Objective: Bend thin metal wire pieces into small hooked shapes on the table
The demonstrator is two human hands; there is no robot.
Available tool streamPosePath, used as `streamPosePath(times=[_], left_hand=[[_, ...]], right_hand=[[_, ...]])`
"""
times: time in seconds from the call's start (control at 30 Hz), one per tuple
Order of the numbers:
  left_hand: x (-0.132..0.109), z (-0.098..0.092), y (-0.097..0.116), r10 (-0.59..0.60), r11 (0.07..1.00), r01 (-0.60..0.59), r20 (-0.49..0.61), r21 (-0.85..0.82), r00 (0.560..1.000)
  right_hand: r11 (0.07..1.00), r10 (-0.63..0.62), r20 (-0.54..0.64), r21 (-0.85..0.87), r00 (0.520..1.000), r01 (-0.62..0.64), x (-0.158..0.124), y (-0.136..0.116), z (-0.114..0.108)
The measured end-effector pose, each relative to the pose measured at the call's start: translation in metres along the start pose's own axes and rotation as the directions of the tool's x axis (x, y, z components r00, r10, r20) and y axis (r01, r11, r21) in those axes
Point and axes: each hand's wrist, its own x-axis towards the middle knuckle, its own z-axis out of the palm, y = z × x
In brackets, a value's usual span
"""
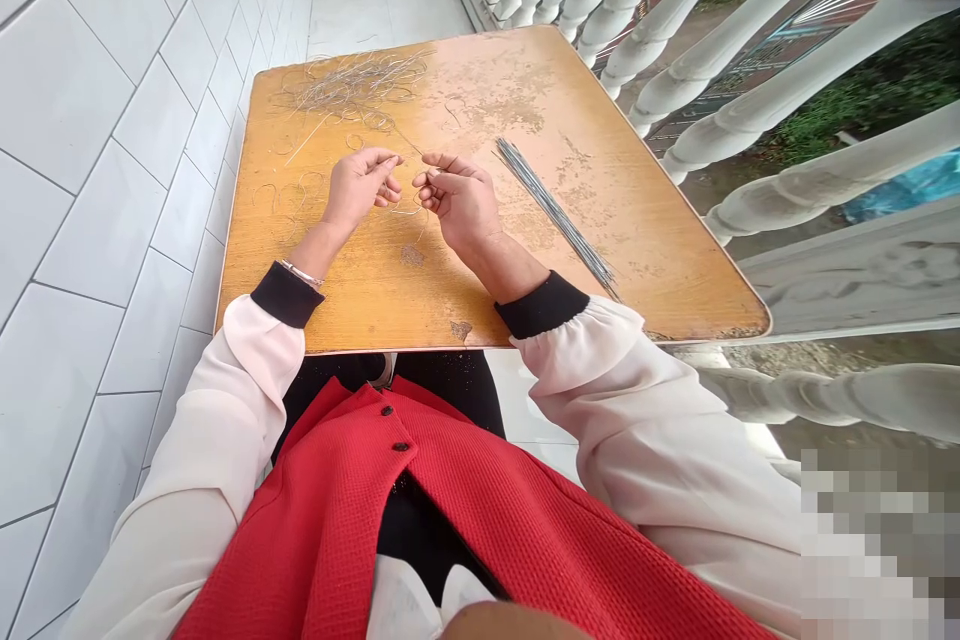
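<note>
Both hands are raised over the near middle of a worn wooden table, fingertips close but apart. My right hand (459, 198) pinches a thin wire (409, 142) between thumb and forefinger; it runs up and left towards the tangle. The fingers of my left hand (360, 186) are pinched together; anything between them is too fine to make out. Beyond my left hand lies a loose tangle of thin bent wires (356, 85). To the right of my right hand rests a bundle of straight grey wires (555, 215), laid slantwise. Small curled wire pieces (289, 195) lie near my left wrist.
The table (645, 270) has peeling patches on its surface. A white tiled wall (112, 190) runs along the left. White balusters (690, 70) stand along the right edge, with ground and greenery outside. My lap is against the near side.
</note>
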Motion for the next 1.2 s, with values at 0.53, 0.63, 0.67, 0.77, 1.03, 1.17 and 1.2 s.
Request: streamPosePath(times=[0.53,0.63,0.67,0.77,1.03,1.17,1.2], left_hand=[[-0.002,-0.004,0.004,0.017,0.999,-0.015,0.03,-0.046,0.999],[0.0,-0.006,0.003,0.04,0.999,-0.039,0.046,-0.022,0.998],[0.001,-0.006,0.002,0.045,0.999,-0.044,0.055,-0.012,0.997],[0.003,-0.004,-0.001,0.049,0.999,-0.051,0.085,0.017,0.995],[0.0,0.003,-0.002,0.069,0.996,-0.075,0.117,0.045,0.991],[-0.001,0.004,-0.002,0.052,0.999,-0.053,0.092,0.01,0.994],[-0.001,0.004,-0.002,0.04,0.999,-0.04,0.086,0.0,0.996]], right_hand=[[0.998,-0.013,0.065,-0.063,0.998,0.017,-0.008,-0.006,0.003],[0.998,-0.01,0.072,-0.065,0.997,0.015,-0.008,-0.005,0.003],[0.997,-0.006,0.072,-0.077,0.997,0.012,-0.007,-0.004,0.003],[0.986,-0.03,0.069,-0.16,0.997,0.041,-0.004,-0.001,0.003],[0.919,-0.204,0.017,-0.341,0.979,0.198,-0.001,0.005,0.002],[0.914,-0.234,-0.027,-0.346,0.972,0.21,0.004,0.01,0.001],[0.912,-0.232,-0.032,-0.354,0.972,0.206,0.006,0.012,0.001]])
